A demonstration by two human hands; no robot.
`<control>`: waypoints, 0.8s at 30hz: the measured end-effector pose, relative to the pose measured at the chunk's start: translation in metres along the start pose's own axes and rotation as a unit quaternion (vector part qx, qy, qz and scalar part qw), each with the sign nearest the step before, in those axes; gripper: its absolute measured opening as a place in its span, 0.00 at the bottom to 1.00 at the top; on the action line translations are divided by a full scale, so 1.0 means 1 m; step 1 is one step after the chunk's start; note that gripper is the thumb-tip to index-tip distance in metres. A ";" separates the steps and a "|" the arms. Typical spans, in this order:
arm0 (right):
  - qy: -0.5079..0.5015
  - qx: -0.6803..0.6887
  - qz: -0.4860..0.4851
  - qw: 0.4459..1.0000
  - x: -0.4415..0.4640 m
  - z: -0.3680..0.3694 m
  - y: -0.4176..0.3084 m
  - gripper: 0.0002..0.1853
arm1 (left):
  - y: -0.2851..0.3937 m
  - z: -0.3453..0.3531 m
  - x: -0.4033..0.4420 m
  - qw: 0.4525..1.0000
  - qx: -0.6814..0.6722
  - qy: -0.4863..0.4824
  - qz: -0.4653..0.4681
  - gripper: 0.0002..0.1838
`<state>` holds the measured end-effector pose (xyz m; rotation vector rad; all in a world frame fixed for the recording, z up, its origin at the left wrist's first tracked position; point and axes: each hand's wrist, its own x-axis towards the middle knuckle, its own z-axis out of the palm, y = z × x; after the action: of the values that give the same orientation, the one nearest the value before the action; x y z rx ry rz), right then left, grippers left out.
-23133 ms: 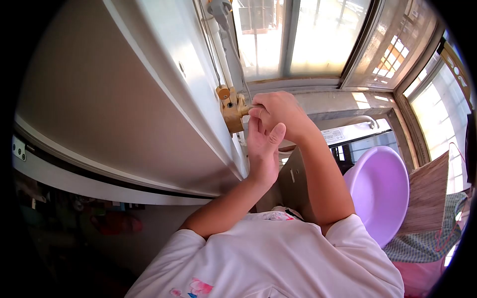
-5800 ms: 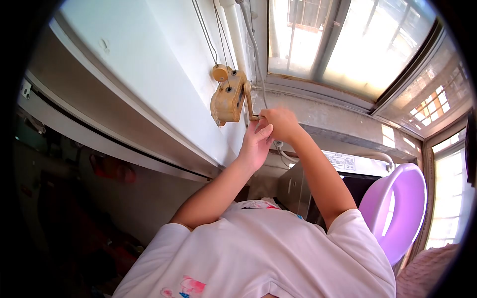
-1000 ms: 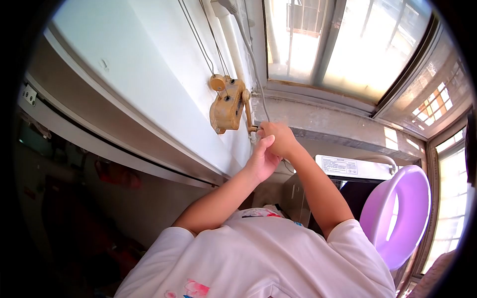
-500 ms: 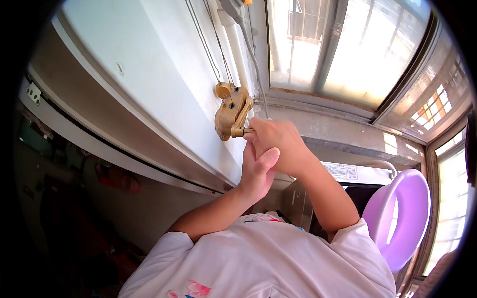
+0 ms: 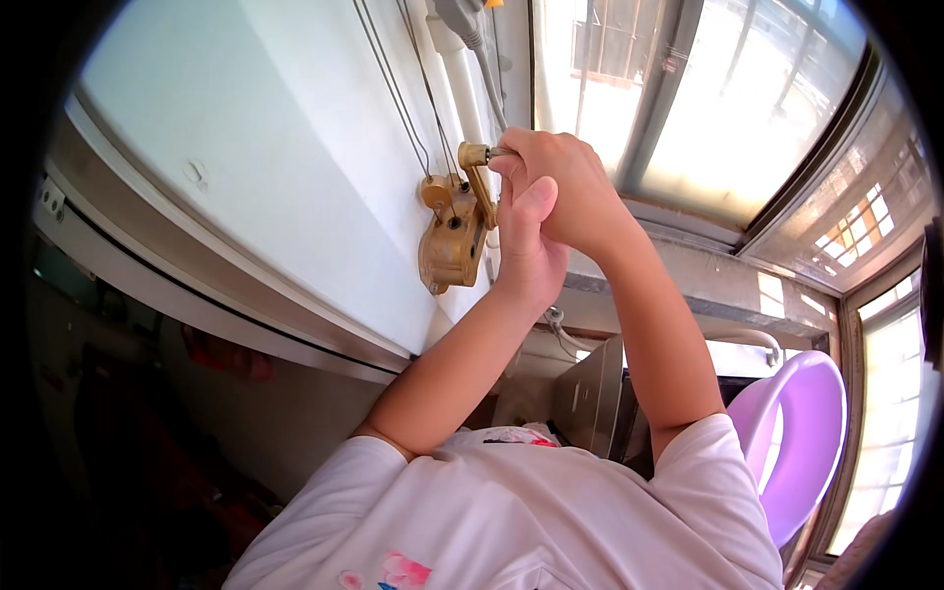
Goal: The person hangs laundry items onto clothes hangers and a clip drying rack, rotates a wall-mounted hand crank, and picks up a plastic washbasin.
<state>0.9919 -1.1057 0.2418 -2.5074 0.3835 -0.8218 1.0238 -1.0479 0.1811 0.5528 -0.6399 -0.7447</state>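
A gold-coloured hand-crank winch (image 5: 450, 246) is fixed to the white wall, with thin cables running up from it. Its crank arm (image 5: 480, 189) points upward, and a short metal handle (image 5: 503, 151) sticks out from the arm's end toward me. My right hand (image 5: 568, 182) is closed round this handle from above. Pressed against it from below, my left hand (image 5: 531, 236) is closed too, its thumb up along the right hand. Its fingers reach the handle, partly hidden behind the right hand.
A grey cable (image 5: 482, 69) and a white pipe (image 5: 457, 84) run down the wall beside the winch. Bright windows (image 5: 747, 108) with a sill stand ahead on the right. At lower right a purple basin (image 5: 811, 442) leans beside a dark appliance. A door frame (image 5: 236, 305) lies left.
Both hands have moved up together with the handle. The crank arm has swung from pointing down to pointing up, while the winch body stays on the wall.
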 end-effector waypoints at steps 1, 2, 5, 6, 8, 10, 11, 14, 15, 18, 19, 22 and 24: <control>0.000 0.000 0.000 1.000 0.004 0.001 0.004 0.08 | -0.002 0.003 0.005 1.000 -0.020 0.005 0.010 0.34; 0.010 0.003 -0.008 1.000 0.007 0.002 0.008 0.08 | -0.004 0.005 0.010 0.999 -0.039 0.009 0.019 0.33; 0.015 -0.001 -0.011 1.000 0.018 0.004 0.020 0.08 | -0.009 0.011 0.022 0.996 -0.072 0.022 0.037 0.30; 0.013 -0.008 -0.005 1.000 0.021 0.005 0.023 0.08 | -0.010 0.010 0.025 0.996 -0.073 0.025 0.038 0.30; 0.003 -0.023 0.004 1.000 0.029 0.008 0.031 0.09 | -0.015 0.007 0.032 0.995 -0.089 0.027 0.030 0.29; -0.006 -0.038 0.013 0.999 0.035 0.012 0.041 0.09 | -0.023 -0.002 0.041 0.995 -0.092 0.024 0.022 0.28; -0.007 -0.033 0.022 0.999 0.037 0.015 0.046 0.09 | -0.027 -0.007 0.045 0.995 -0.096 0.018 0.014 0.27; -0.027 -0.039 0.046 0.998 0.043 0.020 0.058 0.09 | -0.036 -0.011 0.051 0.993 -0.105 0.055 0.002 0.24; -0.045 -0.050 0.062 0.996 0.044 0.021 0.062 0.09 | -0.039 -0.014 0.052 0.993 -0.104 0.055 0.002 0.24; -0.070 -0.049 0.087 0.993 0.047 0.032 0.079 0.09 | -0.048 -0.024 0.055 0.992 -0.107 0.065 -0.026 0.21; -0.071 -0.047 0.089 0.992 0.046 0.036 0.084 0.09 | -0.052 -0.028 0.056 0.991 -0.111 0.073 -0.032 0.21; -0.073 -0.020 0.114 0.991 0.041 0.046 0.095 0.09 | -0.065 -0.040 0.056 0.988 -0.124 0.083 -0.047 0.20; -0.091 -0.031 0.126 0.987 0.035 0.052 0.101 0.10 | -0.074 -0.049 0.053 0.986 -0.133 0.083 -0.054 0.20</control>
<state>1.0396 -1.1870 0.1700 -2.4965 0.6539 -0.4859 1.0556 -1.1220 0.1167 0.4005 -0.3508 -0.8611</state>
